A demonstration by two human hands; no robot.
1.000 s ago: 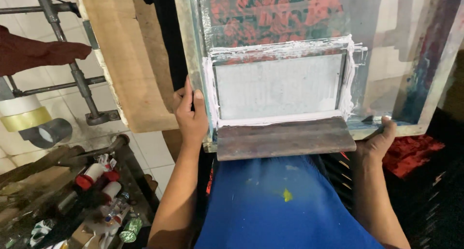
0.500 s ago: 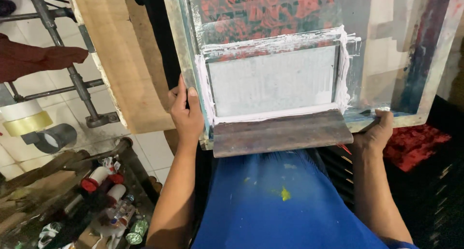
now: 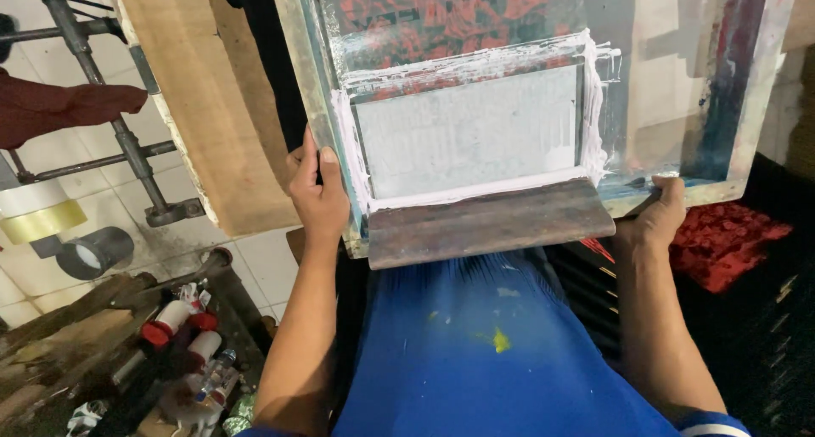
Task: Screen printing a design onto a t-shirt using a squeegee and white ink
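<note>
A screen printing frame (image 3: 299, 81) with a grey mesh window edged in white paste fills the upper middle of the head view. A brown wooden squeegee (image 3: 488, 221) rests along its near edge. My left hand (image 3: 317, 195) grips the frame's left near corner, thumb on top. At the frame's right near edge, my right hand (image 3: 660, 212) holds on, thumb on the rim. Below is my blue shirt (image 3: 475, 352) with small paint flecks.
A wooden board (image 3: 199, 106) and a metal pipe stand (image 3: 127, 140) are at the left over white tiles. Tape rolls (image 3: 51, 225) and a shelf of small bottles (image 3: 182, 344) lie lower left. A red-stained cloth (image 3: 726, 238) sits on dark crates at right.
The frame has shifted slightly left and up in view. My hands keep their grip at the same corners.
</note>
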